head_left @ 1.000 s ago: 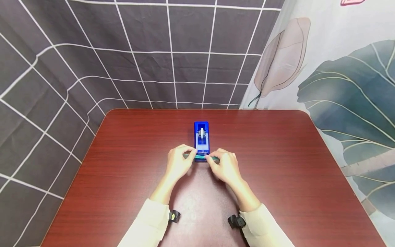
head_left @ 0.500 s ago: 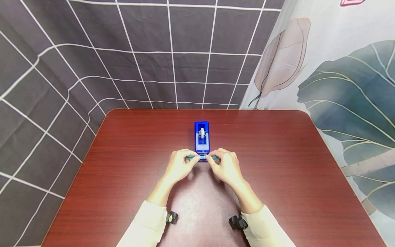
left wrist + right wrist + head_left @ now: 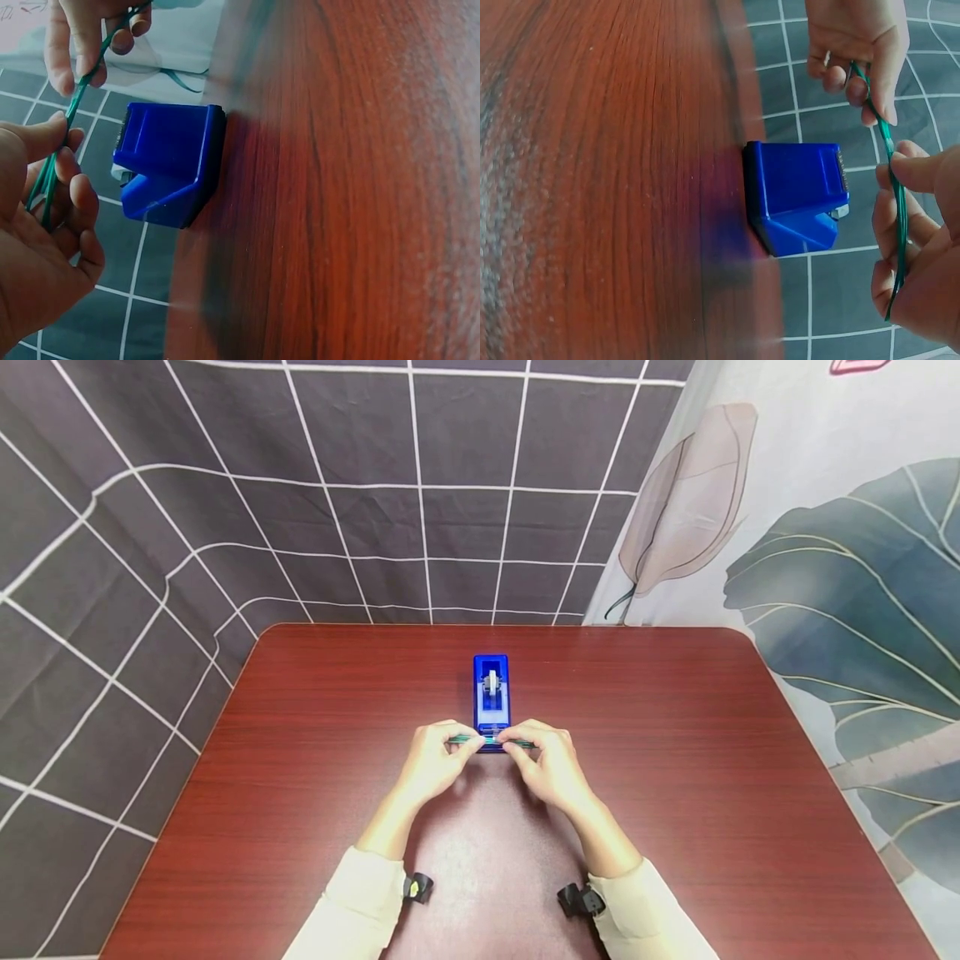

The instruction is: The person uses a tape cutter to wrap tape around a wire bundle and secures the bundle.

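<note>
A slim bundle of green wire-like strands (image 3: 901, 225) is stretched crosswise between my two hands, just above the near end of a blue tape dispenser (image 3: 492, 717). My left hand (image 3: 435, 762) pinches its left part between thumb and fingers. On the other side, my right hand (image 3: 551, 766) pinches the right part. Only a short stretch shows between the two thumbs, with a shiny pale patch on it in the right wrist view. Strand ends run back under both palms, where the left wrist view shows them fanning into loops. The dispenser carries a small tape roll (image 3: 491, 683).
The dispenser stands on a reddish-brown wooden table (image 3: 337, 693), its toothed edge toward me. Behind the table hangs a dark grid-patterned curtain (image 3: 375, 518). A pale leaf-print curtain (image 3: 675, 552) hangs at the right. Each wrist wears a black strapped camera.
Over the last second my left hand has drawn slightly toward me and nearer the right thumb, narrowing the gap along the strands. My right fingers have shifted slightly. The dispenser stays put.
</note>
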Demonstrator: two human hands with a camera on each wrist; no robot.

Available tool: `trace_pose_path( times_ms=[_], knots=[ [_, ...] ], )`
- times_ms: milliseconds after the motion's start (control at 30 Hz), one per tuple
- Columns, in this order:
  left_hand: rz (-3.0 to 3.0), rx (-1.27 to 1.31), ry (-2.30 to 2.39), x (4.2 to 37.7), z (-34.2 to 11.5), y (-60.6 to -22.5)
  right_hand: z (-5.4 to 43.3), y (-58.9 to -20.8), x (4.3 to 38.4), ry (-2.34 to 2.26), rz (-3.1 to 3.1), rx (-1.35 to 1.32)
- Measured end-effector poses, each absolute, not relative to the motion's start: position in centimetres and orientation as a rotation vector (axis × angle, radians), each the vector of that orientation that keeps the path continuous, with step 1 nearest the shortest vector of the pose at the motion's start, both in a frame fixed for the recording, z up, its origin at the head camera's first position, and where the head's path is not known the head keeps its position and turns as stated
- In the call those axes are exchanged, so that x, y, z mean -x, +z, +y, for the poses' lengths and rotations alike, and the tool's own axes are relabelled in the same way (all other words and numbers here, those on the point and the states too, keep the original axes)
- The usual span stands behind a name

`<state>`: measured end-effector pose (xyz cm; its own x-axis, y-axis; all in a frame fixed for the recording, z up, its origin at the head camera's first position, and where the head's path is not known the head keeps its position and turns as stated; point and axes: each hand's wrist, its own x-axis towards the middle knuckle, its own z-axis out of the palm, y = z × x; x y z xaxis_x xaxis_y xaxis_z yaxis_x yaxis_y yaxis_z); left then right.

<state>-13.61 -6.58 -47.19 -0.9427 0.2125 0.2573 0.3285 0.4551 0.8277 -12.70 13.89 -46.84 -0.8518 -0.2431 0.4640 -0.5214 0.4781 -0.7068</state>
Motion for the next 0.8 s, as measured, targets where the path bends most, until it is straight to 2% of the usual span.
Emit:
trace_pose_path(
  times_ms=[800],
  knots=[
    [-2.55,0.491,-1.466,13.66,-6.63,-47.15,13.5,-47.07,12.95,1.126,-2.57,-0.631]
  ],
)
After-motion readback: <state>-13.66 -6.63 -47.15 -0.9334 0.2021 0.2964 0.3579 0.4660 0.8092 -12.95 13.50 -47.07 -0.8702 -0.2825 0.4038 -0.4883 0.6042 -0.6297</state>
